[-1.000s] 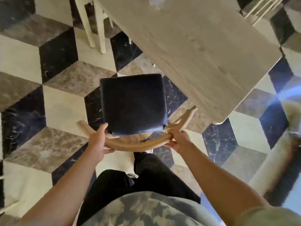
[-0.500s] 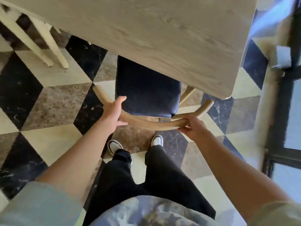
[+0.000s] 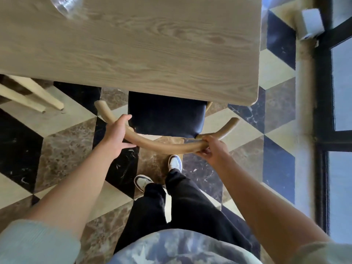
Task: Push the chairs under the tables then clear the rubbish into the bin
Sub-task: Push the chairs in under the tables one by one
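Observation:
A chair with a black padded seat (image 3: 167, 117) and a curved light-wood back rail (image 3: 162, 144) stands at the near edge of a pale wooden table (image 3: 144, 46). The front part of the seat is hidden under the tabletop. My left hand (image 3: 117, 133) grips the left side of the rail. My right hand (image 3: 211, 149) grips the rail on the right. A clear plastic cup (image 3: 66, 5) lies on the table at the far left.
The floor is a cube pattern of black, brown and cream marble tiles. Pale wooden legs (image 3: 32, 96) of other furniture stand at the left. A dark-framed window (image 3: 339, 92) and a white box (image 3: 312, 21) line the right side. My feet are just behind the chair.
The chair has slid forward, its seat going further under the tabletop. Both hands stayed on the back rail and I stepped closer to the table.

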Motion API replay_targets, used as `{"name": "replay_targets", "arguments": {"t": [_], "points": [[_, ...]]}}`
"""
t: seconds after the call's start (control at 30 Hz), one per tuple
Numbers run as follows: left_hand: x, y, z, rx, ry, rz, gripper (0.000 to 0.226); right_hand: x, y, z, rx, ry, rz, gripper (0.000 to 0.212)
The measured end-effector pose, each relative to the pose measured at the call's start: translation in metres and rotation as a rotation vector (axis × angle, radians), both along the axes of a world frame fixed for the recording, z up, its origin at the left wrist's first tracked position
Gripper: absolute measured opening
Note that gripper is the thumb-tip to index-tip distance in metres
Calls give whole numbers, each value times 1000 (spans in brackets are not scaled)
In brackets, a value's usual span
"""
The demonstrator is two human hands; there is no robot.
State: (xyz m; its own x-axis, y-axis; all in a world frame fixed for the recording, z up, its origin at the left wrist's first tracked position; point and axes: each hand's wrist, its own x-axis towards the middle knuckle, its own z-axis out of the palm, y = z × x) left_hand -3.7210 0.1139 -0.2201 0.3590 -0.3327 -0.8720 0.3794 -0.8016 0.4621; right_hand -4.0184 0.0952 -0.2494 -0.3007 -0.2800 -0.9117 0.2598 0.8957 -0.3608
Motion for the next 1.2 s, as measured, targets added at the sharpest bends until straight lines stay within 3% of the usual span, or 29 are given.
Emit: {"name": "replay_targets", "arguments": {"t": [0.23, 0.4, 0.5, 0.73, 0.77, 0.87, 0.9, 0.93, 1.03, 1.2], "points": [[14, -1, -8, 48, 2, -92, 82, 9, 7, 0, -5, 5, -5, 30], [18, 7, -6, 42, -25, -173, 76, 13, 10, 4, -18, 34, 44, 32], [24, 17, 1, 60, 13, -158, 56, 19, 24, 10, -80, 51, 127, 33], [78, 82, 6, 74, 30, -246, 55, 90, 82, 13, -74, -34, 558, 62], [93, 94, 7, 76, 21, -260, 57, 110, 87, 14, -75, -67, 610, 70], [148, 129, 17, 32, 5, -232, 55, 177, 98, 17, -84, -89, 749, 123], [167, 138, 22, 13, -6, -216, 52, 200, 100, 18, -111, -102, 771, 126], [188, 148, 28, -12, -22, -201, 51, 227, 101, 25, -137, -120, 792, 115], [260, 186, 56, -80, -84, -83, 47, 316, 102, 44, -156, -182, 823, 48], [367, 244, 90, -151, -158, 126, 48, 442, 109, 74, -241, -180, 1027, 21]]}}
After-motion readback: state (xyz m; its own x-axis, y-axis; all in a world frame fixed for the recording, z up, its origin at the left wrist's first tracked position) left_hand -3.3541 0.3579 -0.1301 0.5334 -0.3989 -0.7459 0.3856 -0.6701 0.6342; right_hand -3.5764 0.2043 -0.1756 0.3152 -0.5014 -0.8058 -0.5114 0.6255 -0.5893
